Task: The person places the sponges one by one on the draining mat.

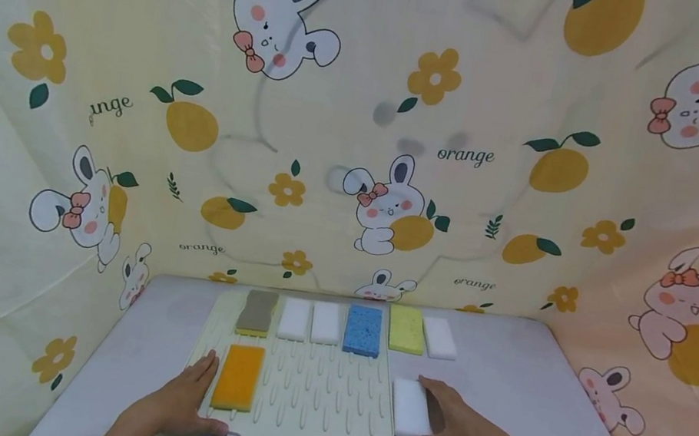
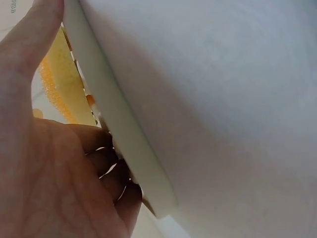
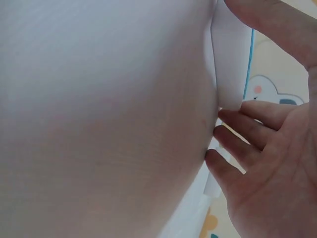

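Note:
In the head view my left hand (image 1: 181,395) rests at the near left corner of a cream ridged draining board (image 1: 311,433), fingers along its side edge and thumb at the front edge. Just right of these fingers an orange sponge (image 1: 238,378) lies on the board. My right hand (image 1: 467,426) holds a white sponge (image 1: 411,410) by its two ends, thumb at the near end and a finger at the far end. That sponge lies flat against the board's right edge. The right wrist view shows its white side (image 3: 231,59) between thumb and fingers.
Along the board's back row lie a grey-topped yellow sponge (image 1: 257,312), two white sponges (image 1: 294,319) and a blue sponge (image 1: 363,331). A yellow-green sponge (image 1: 406,329) and another white sponge (image 1: 441,339) lie right of them. Printed fabric (image 1: 367,120) walls the white table (image 1: 505,370).

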A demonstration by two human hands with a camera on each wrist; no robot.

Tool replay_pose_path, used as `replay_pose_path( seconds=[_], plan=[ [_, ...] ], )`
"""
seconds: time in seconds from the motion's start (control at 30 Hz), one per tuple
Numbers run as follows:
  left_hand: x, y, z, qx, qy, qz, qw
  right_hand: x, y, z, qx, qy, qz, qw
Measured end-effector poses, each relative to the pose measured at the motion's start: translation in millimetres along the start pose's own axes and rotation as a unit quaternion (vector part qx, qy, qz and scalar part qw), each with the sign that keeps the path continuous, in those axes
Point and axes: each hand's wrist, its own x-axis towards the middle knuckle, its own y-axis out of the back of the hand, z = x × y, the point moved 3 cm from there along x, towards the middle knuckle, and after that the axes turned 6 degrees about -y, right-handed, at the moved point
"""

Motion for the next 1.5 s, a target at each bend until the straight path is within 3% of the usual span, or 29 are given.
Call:
replay_pose_path(
  seconds=[0.4, 0.63, 1.27, 1.5],
  plan=[
    [-0.2, 0.8, 1.1, 0.002, -0.001, 0.000, 1.0000, 0.8, 2.1, 1.3, 0.000, -0.005, 0.015, 1.000],
    [-2.8, 4.1, 7.1, 0.006, -0.001, -0.002, 1.0000, 2.4, 6.9, 0.1, -0.012, 0.013, 0.029, 0.999],
    [-1.7, 1.0, 1.8, 0.001, -0.004, -0.005, 1.0000, 22.9, -21.1, -42.1, -0.002, 0.067, 0.018, 0.998],
    [-4.1, 3.9, 6.7, -0.001, -0.003, -0.005, 1.0000, 32.8, -31.5, -57.9, 0.008, 0.084, 0.016, 0.996]
  ],
)
